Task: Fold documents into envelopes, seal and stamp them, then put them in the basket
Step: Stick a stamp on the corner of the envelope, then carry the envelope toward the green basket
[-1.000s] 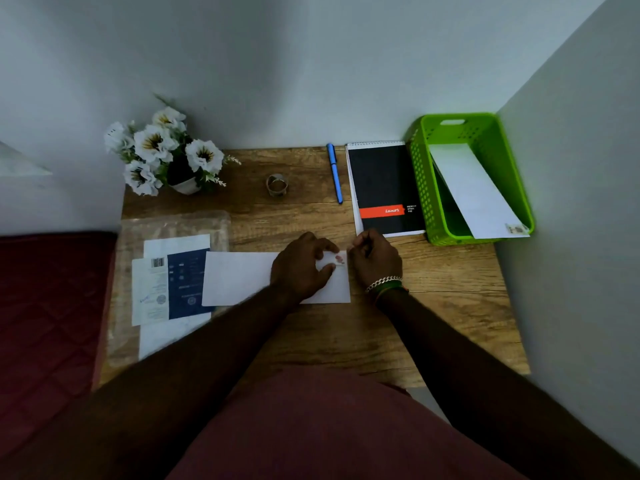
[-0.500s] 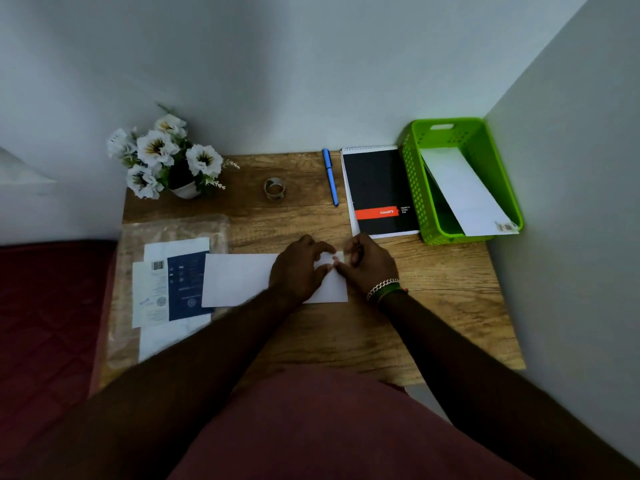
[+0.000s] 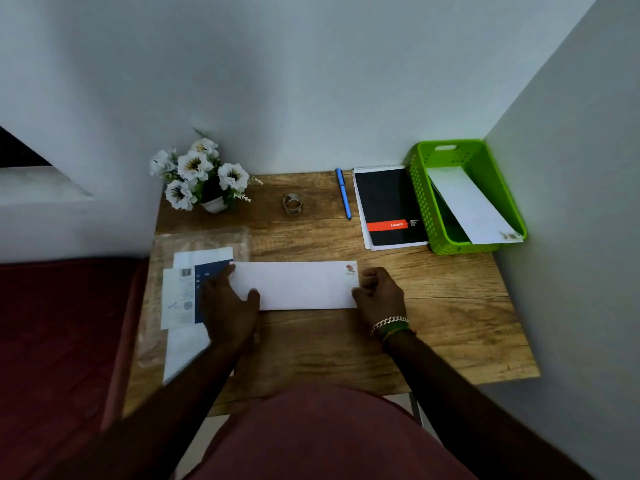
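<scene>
My two hands hold a long white envelope flat on the wooden desk.

My left hand (image 3: 228,303) grips the left end of the smooth paper envelope (image 3: 294,285), thumb on top. My right hand (image 3: 379,294) is curled at the right end, touching the edge. A small red stamp (image 3: 350,268) sits in the corner by my right hand. Past my right hand stands a green plastic basket (image 3: 422,199) full of little holes, with another envelope (image 3: 471,206) leaning inside. Papers (image 3: 183,292) lie by my left hand.
</scene>
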A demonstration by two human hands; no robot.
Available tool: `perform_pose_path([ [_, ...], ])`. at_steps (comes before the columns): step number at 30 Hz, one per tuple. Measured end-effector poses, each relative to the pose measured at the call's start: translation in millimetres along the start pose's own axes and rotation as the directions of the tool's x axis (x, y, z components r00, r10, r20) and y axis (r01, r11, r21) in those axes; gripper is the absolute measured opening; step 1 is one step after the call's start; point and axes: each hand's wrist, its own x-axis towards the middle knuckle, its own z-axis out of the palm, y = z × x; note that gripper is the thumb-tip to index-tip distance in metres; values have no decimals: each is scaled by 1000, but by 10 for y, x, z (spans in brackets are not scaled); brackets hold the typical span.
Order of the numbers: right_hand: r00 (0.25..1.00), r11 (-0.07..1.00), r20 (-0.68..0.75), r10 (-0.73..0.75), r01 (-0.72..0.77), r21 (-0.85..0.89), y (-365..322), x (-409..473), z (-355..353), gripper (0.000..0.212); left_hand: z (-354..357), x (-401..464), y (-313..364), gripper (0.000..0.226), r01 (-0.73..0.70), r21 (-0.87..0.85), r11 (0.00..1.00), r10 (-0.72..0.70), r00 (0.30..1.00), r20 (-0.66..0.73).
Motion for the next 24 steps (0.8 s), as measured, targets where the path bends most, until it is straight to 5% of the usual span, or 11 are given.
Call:
perform_pose_path([
  [8,991,991,0,134,-134,14,-106,16,46,31,-35,95,163,56,183,-279,943,-182,983,29],
  [13,982,975,11,-191,191,-113,-91,89,-74,47,-380,103,518,39,-64,-432,900,90,995,40],
  [16,925,930,108,-363,367,-16,-167,159,-263,53,-619,168,873,39,-206,-505,838,323,934,156],
  [20,901,913,302,-311,195,358,-305,166,-566,20,-660,331,1463,35,-177,-629,757,408,880,243],
  [24,933,865,232,-275,135,483,-156,109,-892,14,-446,518,2135,32,-113,-713,692,432,856,284],
])
